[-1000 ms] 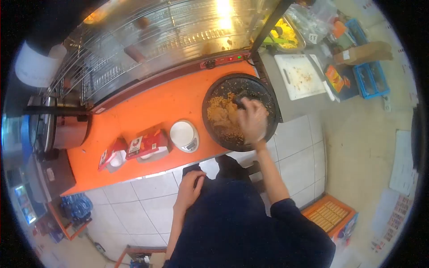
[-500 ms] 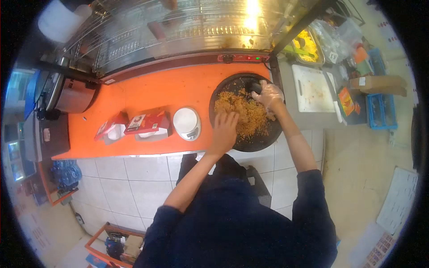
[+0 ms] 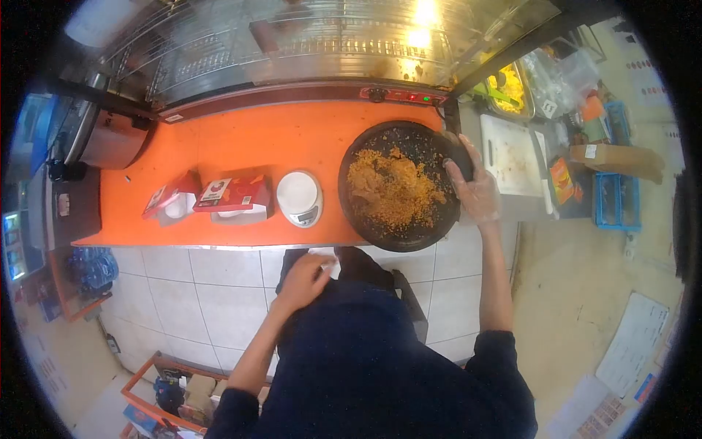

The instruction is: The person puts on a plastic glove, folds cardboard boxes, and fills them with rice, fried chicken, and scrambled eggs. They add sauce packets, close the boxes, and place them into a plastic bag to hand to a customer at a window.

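A round dark stone mortar stands on the orange counter and reaches past its front edge. Crumbly orange-brown food lies in it, with a larger brown piece at the left. My right hand, in a clear glove, is at the mortar's right rim, closed round a dark pestle that is partly hidden. My left hand, bare, hangs in front of my body below the counter edge, thumb and fingers apart. Left of the mortar is a white kitchen scale.
Two red and white boxes stand on the counter. A wire-racked cabinet is behind it. To the right are a white cutting board, a knife, a tray of yellow food and blue baskets.
My left hand has left the food and dropped toward my body. My right hand has moved right and down with the pestle, to the rim. The view has shifted slightly.
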Motion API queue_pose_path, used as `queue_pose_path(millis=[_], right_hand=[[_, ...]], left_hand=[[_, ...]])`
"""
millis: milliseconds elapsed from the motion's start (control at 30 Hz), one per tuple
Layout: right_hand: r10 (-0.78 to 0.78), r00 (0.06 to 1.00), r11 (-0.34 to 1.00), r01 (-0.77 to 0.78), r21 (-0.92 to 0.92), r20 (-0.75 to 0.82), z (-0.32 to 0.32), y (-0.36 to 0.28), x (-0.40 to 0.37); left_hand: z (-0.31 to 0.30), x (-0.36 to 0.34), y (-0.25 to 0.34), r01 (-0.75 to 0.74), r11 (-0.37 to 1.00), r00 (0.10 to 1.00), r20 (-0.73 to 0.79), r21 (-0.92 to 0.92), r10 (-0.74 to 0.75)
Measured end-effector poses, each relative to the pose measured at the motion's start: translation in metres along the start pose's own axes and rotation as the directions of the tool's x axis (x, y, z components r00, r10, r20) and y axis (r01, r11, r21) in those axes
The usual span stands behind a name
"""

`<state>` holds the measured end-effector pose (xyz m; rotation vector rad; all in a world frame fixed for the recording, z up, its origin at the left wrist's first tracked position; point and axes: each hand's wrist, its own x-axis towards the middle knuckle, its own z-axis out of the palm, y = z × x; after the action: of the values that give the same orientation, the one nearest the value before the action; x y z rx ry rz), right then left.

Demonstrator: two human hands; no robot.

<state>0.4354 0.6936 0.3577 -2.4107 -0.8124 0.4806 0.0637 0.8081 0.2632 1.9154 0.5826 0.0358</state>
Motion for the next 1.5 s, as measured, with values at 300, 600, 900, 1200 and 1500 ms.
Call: queue_pose_path(millis=[300, 600, 900, 1200, 1500], right_hand=[[0.300, 0.838, 0.837, -0.002, -0.547, 0.456, 0.076, 0.013, 0.024], [0.099, 0.946, 0.843, 0.085, -0.532, 0.308, 0.080, -0.018, 0.018], [-0.078, 0.867, 0.776, 0.363, -0.516, 0.493, 0.076, 0.023, 0.059], [-0.168, 0.809, 0.743, 0.479, -0.467, 0.564, 0.084, 0.023, 0.080], [0.185, 0.929, 0.861, 0.003, -0.508, 0.319, 0.104, 0.010, 0.030]], left_hand=[[0.025, -0.156, -0.137, 0.549, 0.792, 0.793, -0.133, -0.266, -0.595], [0.057, -0.167, -0.157, 0.564, 0.719, 0.686, -0.253, -0.407, -0.682], [0.052, -0.144, -0.164, 0.528, 0.751, 0.709, -0.281, -0.397, -0.647], [0.066, -0.153, -0.177, 0.501, 0.752, 0.662, -0.370, -0.428, -0.652], [0.082, -0.154, -0.186, 0.458, 0.699, 0.563, -0.429, -0.548, -0.706]])
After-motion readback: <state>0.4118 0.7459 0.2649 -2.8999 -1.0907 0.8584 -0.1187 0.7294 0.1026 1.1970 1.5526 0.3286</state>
